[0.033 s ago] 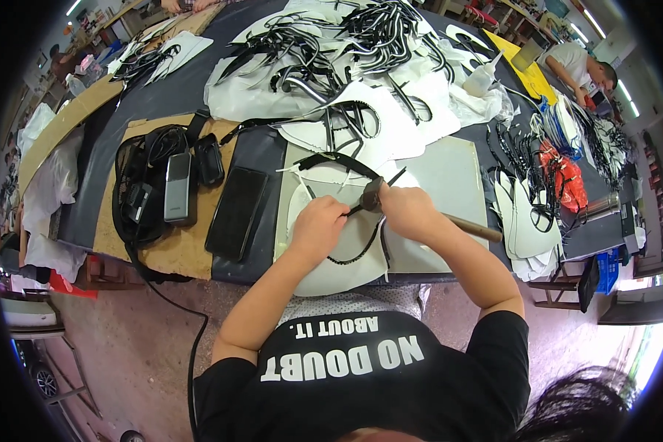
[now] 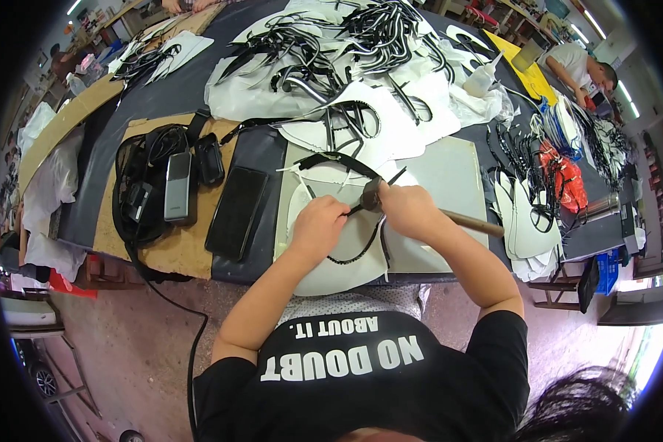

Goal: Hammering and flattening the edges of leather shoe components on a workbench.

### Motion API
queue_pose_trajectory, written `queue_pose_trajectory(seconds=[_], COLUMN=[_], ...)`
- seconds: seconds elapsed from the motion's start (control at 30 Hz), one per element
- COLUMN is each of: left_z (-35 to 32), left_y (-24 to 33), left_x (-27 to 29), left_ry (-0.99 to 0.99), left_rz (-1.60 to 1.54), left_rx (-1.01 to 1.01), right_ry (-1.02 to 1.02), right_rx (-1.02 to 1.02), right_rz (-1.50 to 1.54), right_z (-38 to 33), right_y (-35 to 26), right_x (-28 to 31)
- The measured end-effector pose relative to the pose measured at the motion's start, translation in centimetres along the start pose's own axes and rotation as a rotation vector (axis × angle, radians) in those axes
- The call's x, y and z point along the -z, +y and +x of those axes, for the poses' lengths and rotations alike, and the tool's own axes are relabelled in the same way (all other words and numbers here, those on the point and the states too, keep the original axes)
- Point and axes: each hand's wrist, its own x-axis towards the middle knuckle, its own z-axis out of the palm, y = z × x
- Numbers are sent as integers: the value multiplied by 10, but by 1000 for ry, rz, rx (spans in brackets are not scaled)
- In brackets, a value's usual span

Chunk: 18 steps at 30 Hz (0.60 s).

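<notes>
My right hand (image 2: 409, 211) is closed round a hammer (image 2: 371, 194) close to its dark head. Its wooden handle runs out under my forearm to the right. My left hand (image 2: 320, 230), fingers pinched, grips a narrow black strap (image 2: 355, 210) that meets the hammer head. Beneath both hands lies a white sheet piece (image 2: 339, 276) with a curved front edge and black strips along its opening. That piece rests on a pale grey board (image 2: 457, 177). What exactly lies under the hammer head is hidden.
Beyond my hands, white cut pieces (image 2: 398, 129) and a heap of black straps (image 2: 383, 33) cover the table. At left are a black phone (image 2: 236, 214), a grey power bank (image 2: 178, 188) and a mesh bag (image 2: 129, 180). At right sit stacked white pieces (image 2: 523, 228) and a squeeze bottle (image 2: 481, 77). Another person (image 2: 578, 66) works far right.
</notes>
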Motion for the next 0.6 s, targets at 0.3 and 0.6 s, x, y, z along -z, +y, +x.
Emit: queue_pose_trajectory(seconds=[0.3, 0.6], left_z=[-9, -7], left_y=[3, -8], left_x=[-5, 17], left_ry=[54, 33], left_rz=[322, 238], left_rx=[-230, -272], right_ry=[76, 95], right_rx=[54, 77], right_rz=[5, 21], right_z=[-2, -2], right_y=[-2, -11], right_x=[-1, -12])
